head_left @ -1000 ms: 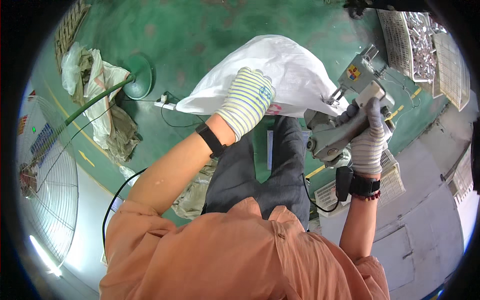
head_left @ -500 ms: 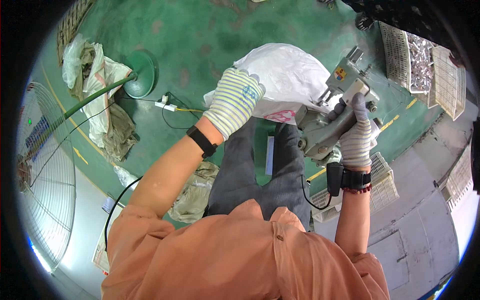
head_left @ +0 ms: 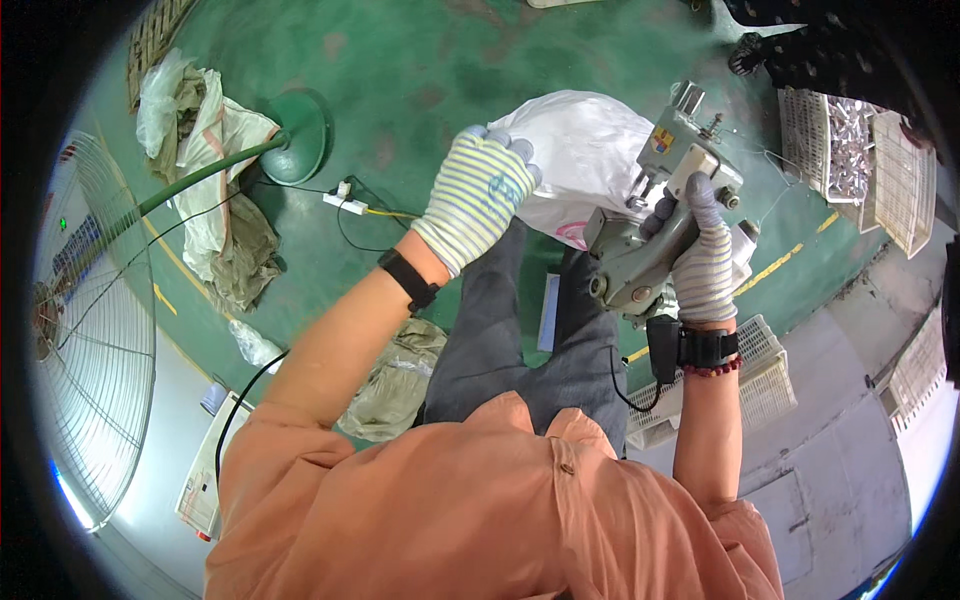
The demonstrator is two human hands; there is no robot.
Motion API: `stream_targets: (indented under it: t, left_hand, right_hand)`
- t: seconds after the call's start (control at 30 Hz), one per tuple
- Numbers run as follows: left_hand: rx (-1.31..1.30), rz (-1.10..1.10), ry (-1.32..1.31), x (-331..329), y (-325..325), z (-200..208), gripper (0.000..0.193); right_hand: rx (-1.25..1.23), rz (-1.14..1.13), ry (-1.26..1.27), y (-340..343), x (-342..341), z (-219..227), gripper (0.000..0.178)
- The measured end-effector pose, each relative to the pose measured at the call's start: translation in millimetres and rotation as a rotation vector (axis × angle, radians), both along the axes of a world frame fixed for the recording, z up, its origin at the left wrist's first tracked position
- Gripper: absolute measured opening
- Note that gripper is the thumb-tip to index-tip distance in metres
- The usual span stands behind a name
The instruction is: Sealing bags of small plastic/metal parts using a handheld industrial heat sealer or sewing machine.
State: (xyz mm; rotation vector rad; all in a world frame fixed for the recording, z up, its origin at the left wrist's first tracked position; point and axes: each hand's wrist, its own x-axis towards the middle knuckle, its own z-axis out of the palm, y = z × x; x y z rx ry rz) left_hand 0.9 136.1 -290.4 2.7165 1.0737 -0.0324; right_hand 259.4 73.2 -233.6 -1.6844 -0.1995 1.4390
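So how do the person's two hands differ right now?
The left hand grips the top of the white sack; the right hand is wrapped around the handle of a grey handheld sewing machine. The left sits further from the body, the right nearer. Both wear striped knit gloves and dark wristbands.

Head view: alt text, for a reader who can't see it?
A person in striped gloves grips a white sack with the left hand and holds a handheld bag-sewing machine against it with the right hand, standing on a green floor.
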Motion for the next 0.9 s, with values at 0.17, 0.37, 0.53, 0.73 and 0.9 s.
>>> stream_targets:
  t: [0.17, 0.37, 0.53, 0.73, 0.9]
  left_hand:
    - [-0.013, 0.152, -0.147, 1, -19, 1, 0.023]
    - [-0.061, 0.265, -0.192, 14, -33, 7, 0.021]
    - [-0.047, 0.33, -0.37, 19, -33, 6, 0.019]
    - [-0.11, 0.328, -0.47, 20, -39, 6, 0.017]
    - [-0.119, 0.304, -0.492, 26, -43, 3, 0.017]
  right_hand:
    - [0.02, -0.036, 0.007, -2, 2, -4, 0.046]
    - [0.015, -0.093, 0.013, -3, -8, 0, 0.044]
    - [0.087, -0.005, 0.04, -5, -11, 5, 0.05]
    - [0.083, -0.043, 0.064, -2, -17, 9, 0.059]
    - [0.146, -0.036, 0.072, -6, -22, 5, 0.061]
